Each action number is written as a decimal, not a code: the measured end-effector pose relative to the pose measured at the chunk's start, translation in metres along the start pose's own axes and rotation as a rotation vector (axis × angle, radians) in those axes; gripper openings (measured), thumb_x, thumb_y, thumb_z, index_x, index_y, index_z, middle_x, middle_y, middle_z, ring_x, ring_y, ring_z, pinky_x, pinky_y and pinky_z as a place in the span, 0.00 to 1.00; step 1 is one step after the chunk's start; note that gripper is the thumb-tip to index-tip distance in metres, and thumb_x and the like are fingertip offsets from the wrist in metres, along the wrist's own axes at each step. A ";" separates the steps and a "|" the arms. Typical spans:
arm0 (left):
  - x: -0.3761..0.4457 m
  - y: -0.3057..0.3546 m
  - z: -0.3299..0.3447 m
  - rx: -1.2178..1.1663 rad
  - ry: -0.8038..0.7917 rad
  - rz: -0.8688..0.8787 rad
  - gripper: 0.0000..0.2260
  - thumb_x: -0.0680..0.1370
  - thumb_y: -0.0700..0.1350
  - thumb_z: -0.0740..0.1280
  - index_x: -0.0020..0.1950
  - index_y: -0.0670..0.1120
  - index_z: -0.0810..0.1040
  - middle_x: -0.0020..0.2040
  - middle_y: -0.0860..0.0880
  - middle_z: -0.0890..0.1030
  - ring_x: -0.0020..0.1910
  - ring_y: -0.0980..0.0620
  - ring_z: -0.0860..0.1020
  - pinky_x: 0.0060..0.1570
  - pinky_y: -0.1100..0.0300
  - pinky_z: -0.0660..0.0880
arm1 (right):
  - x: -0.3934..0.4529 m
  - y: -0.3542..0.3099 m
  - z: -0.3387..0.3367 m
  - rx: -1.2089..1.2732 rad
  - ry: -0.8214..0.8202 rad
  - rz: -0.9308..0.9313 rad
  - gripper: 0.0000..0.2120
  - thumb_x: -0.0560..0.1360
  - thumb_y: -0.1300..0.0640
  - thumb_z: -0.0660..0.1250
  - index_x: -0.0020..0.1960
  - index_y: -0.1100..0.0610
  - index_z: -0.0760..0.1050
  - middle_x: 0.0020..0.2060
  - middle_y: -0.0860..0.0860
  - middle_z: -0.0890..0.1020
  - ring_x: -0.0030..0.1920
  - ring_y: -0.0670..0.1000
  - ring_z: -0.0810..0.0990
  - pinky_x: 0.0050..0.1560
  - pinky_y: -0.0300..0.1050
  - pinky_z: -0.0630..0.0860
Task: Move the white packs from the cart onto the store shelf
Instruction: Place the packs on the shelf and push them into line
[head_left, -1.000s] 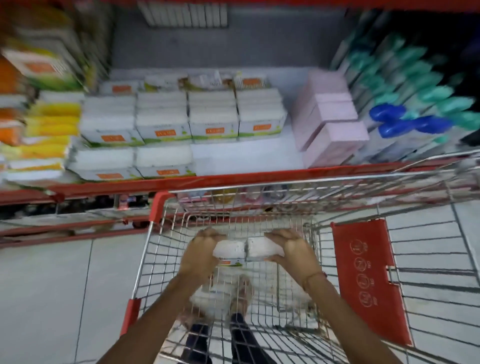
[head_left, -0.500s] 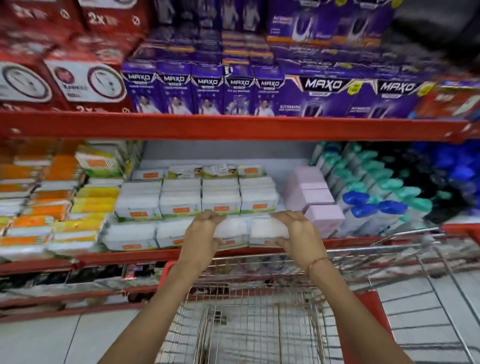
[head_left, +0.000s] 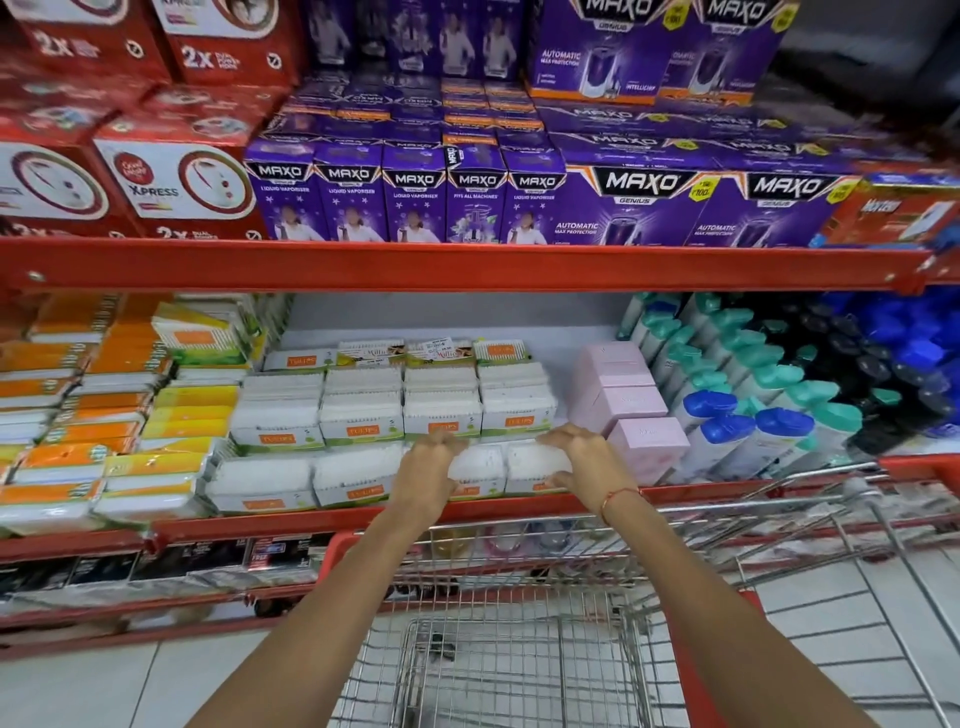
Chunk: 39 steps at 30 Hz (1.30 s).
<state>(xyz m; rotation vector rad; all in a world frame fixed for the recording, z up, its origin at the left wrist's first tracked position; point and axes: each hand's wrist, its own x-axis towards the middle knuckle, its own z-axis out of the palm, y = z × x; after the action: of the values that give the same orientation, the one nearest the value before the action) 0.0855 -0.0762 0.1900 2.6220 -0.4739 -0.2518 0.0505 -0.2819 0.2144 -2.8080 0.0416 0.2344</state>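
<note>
Two white packs (head_left: 493, 467) with orange labels lie side by side at the front of the middle shelf (head_left: 260, 524), pressed between my hands. My left hand (head_left: 423, 470) holds the left pack's side with fingers curled over its top. My right hand (head_left: 584, 457) grips the right pack (head_left: 532, 465) the same way. Both packs sit in the front row, right of two matching white packs (head_left: 306, 478). More white packs (head_left: 395, 410) are stacked in the row behind. The wire cart (head_left: 519, 649) stands below my arms; its visible basket shows no packs.
Pink boxes (head_left: 628, 410) stand just right of my right hand, with blue- and teal-capped bottles (head_left: 753, 431) beyond. Orange and yellow packs (head_left: 104, 415) fill the shelf's left. A red beam (head_left: 467, 265) carrying purple boxes (head_left: 467, 192) runs overhead. The cart's red bumper (head_left: 343, 561) is near the shelf.
Both hands lifted the two white packs out of the cart and carried them forward to the front row of the middle shelf. The view tilted up from the cart to the shelves.
</note>
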 end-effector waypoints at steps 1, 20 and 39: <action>-0.001 -0.001 -0.001 -0.003 -0.003 0.014 0.28 0.72 0.37 0.72 0.70 0.46 0.69 0.70 0.47 0.71 0.68 0.48 0.70 0.69 0.58 0.67 | 0.000 0.000 0.002 0.002 -0.003 0.013 0.27 0.70 0.63 0.73 0.67 0.55 0.71 0.66 0.52 0.75 0.65 0.53 0.74 0.69 0.47 0.69; -0.079 -0.154 -0.076 -1.366 0.155 -0.930 0.23 0.80 0.49 0.61 0.66 0.32 0.67 0.61 0.32 0.76 0.60 0.37 0.77 0.61 0.45 0.74 | 0.003 -0.192 0.068 1.767 -0.224 0.742 0.19 0.78 0.67 0.63 0.67 0.68 0.67 0.68 0.67 0.69 0.64 0.63 0.75 0.67 0.51 0.72; -0.022 -0.166 -0.098 -1.395 0.178 -0.977 0.17 0.82 0.36 0.56 0.69 0.31 0.62 0.62 0.28 0.74 0.58 0.34 0.78 0.58 0.45 0.76 | 0.089 -0.226 0.095 1.663 -0.070 0.928 0.20 0.80 0.67 0.59 0.71 0.67 0.63 0.72 0.67 0.63 0.68 0.67 0.69 0.66 0.57 0.72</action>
<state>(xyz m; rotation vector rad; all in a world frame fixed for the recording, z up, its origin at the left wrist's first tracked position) 0.1373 0.1108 0.1998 1.2511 0.8260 -0.4221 0.1356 -0.0377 0.1814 -0.9734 0.9842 0.2840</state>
